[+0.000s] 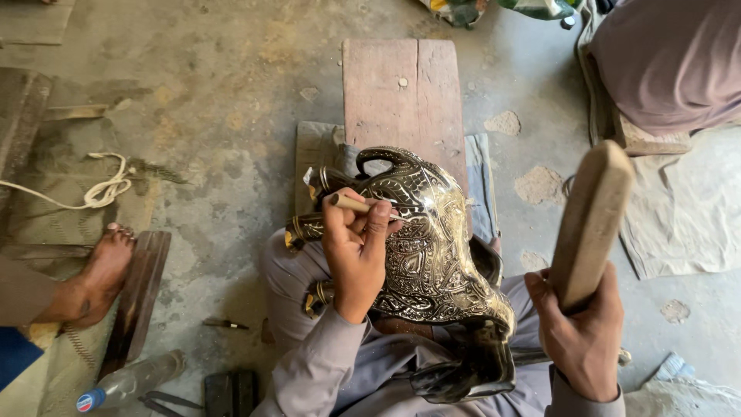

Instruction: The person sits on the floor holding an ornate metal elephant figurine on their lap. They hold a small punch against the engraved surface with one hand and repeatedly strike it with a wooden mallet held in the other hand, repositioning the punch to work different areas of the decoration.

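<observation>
A dark, shiny engraved metal figure (432, 247) rests on my lap, its curved top toward a wooden board. My left hand (355, 251) lies on the figure's left side and pinches a thin chisel (351, 204) whose tip points at the engraved surface. My right hand (579, 332) is off to the right, gripping a thick wooden mallet (590, 220) raised upright, clear of the figure.
A reddish wooden board (401, 96) on a cloth (316, 154) lies ahead on the concrete floor. Another person's bare foot (96, 274) rests on a plank at left, near a white rope (104, 189). A plastic bottle (127, 382) lies bottom left. A seated person's clothing (668, 62) fills the top right.
</observation>
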